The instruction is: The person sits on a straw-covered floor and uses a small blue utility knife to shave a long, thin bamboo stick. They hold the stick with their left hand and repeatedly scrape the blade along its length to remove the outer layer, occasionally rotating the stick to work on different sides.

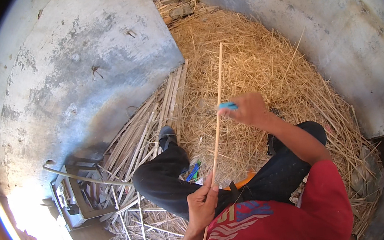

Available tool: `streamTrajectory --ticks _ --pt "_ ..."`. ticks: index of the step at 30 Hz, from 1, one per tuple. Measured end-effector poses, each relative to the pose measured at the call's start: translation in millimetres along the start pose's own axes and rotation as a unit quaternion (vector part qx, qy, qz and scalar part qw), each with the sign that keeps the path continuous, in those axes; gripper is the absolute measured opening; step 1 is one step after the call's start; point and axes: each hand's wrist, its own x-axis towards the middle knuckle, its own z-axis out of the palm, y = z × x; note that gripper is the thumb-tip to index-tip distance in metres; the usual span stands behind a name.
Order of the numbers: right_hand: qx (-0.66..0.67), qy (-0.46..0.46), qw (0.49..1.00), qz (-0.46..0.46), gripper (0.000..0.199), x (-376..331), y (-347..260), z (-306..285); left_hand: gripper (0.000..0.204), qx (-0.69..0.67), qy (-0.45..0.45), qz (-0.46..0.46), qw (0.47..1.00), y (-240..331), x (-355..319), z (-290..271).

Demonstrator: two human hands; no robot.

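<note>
While the person sits low with knees spread, a long, slender, pale wooden strip [219,78] runs between those knees, its far end out over the straw and its near end by the person's red short-sleeved shirt [283,227]. From where I stand, the left hand [203,202] is wrapped closely around the strip near the body, with a short length showing again on the near side of the fist. Farther out, the right hand [248,108] is closed on a small, bright blue object [229,106], with the thumb at the strip; most of that object hides inside the fingers, so I cannot tell its full shape.

Beyond the hands, a broad heap of golden, straw-like shavings [246,58] spreads to the far and right sides, up to a curved, stained grey wall [336,25]. To the left, a bundle of flat, pale wooden slats [140,120] lies beside a bent left leg in black trousers [160,176]. Farther left sits an open wooden box frame [80,195], with a long, curved, yellowish stick [83,177] crossing over it. Between the legs I notice a small blue-and-green crumpled item [193,172] and, nearer on the right, a flat orange piece [244,180], partly covered.
</note>
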Motion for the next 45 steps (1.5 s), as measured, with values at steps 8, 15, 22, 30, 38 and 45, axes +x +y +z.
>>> streamTrajectory --ticks 8,15,22,30,38,45 --pt "0.009 0.037 0.991 -0.131 0.067 -30.3 -24.1 8.3 0.039 0.0 0.006 -0.02 1.0 0.5 -3.1 -5.2" --pt "0.042 0.077 0.99 -0.106 0.066 -26.3 -16.7 21.6 0.039 -0.011 0.01 -0.024 1.0 -3.0 -4.1 -0.2" --pt "0.021 0.067 0.983 -0.168 0.068 -19.1 -24.4 3.2 0.039 0.116 0.023 0.041 0.992 10.3 0.5 -2.7" --pt "0.036 0.074 0.976 -0.204 0.07 -34.3 -50.9 4.7 0.038 0.153 0.047 0.038 0.986 14.7 3.2 -6.4" --pt "0.058 0.081 0.977 -0.19 0.069 -25.4 -44.4 14.8 0.037 0.195 0.05 0.081 0.976 16.7 2.3 -5.5" --pt "-0.087 0.08 0.993 0.029 0.068 29.3 49.0 -2.8 0.037 0.218 -0.01 0.072 0.973 16.5 -9.0 -2.5"
